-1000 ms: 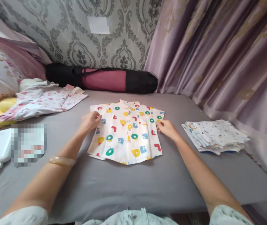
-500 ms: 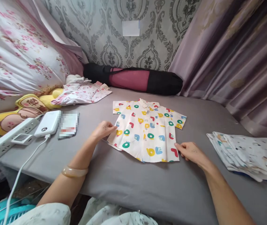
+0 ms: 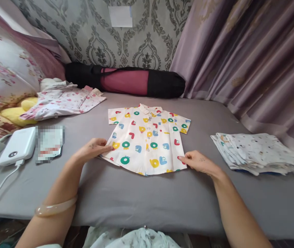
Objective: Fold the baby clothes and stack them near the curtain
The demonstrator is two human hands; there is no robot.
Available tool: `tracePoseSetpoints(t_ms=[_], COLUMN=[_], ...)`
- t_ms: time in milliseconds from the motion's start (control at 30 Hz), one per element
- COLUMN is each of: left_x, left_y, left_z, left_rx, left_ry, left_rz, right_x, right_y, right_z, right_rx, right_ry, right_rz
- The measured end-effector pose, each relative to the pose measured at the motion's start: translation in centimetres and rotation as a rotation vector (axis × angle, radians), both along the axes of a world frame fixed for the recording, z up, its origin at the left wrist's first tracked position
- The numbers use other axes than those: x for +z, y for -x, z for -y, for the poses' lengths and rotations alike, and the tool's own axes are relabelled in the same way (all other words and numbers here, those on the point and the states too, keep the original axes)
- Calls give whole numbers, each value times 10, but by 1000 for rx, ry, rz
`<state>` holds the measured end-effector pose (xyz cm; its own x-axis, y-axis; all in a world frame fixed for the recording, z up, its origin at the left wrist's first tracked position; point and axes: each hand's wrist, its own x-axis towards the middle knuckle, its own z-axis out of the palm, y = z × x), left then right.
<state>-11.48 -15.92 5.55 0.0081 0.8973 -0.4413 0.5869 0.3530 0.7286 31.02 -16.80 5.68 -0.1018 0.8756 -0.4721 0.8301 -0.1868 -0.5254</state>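
A small short-sleeved shirt (image 3: 147, 141), white with colourful letter prints, lies flat and front up with its collar away from me. My left hand (image 3: 95, 148) pinches its left side edge near the hem, thumb on top of the cloth. At the lower right corner, my right hand (image 3: 197, 161) has thumb and fingers closed on the edge of the hem. The fingertips beneath the cloth are hidden on both sides. A pale bangle (image 3: 56, 207) circles my left forearm.
Folded printed cloths (image 3: 260, 151) are stacked at right. On the left lie a white power bank (image 3: 18, 146) with a cable, a blurred-out flat item (image 3: 49, 143) and a heart-print garment (image 3: 66, 101). A black and maroon roll bag (image 3: 126, 81) rests against the wall.
The view has turned right and moved closer. My left hand has slid down the shirt's side toward the hem. My right hand now grips the lower right corner, and the hem looks more spread.
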Motion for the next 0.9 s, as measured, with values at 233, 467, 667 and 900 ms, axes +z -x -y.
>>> tracePoseSetpoints(t_ms=[233, 467, 667, 900], left_x=[1, 7, 2, 4], left_y=[5, 1, 8, 3], left_z=[-2, -1, -1, 3], left_rx=[12, 11, 32, 1], left_ry=[18, 48, 16, -85], left_rz=[-58, -53, -41, -19], right_x=[-6, -4, 0, 36], right_y=[-14, -10, -14, 21], right_z=[-1, -1, -3, -22], right_rx=[62, 83, 112, 139], right_ry=[-42, -51, 3, -260], right_rz=[65, 92, 82, 402])
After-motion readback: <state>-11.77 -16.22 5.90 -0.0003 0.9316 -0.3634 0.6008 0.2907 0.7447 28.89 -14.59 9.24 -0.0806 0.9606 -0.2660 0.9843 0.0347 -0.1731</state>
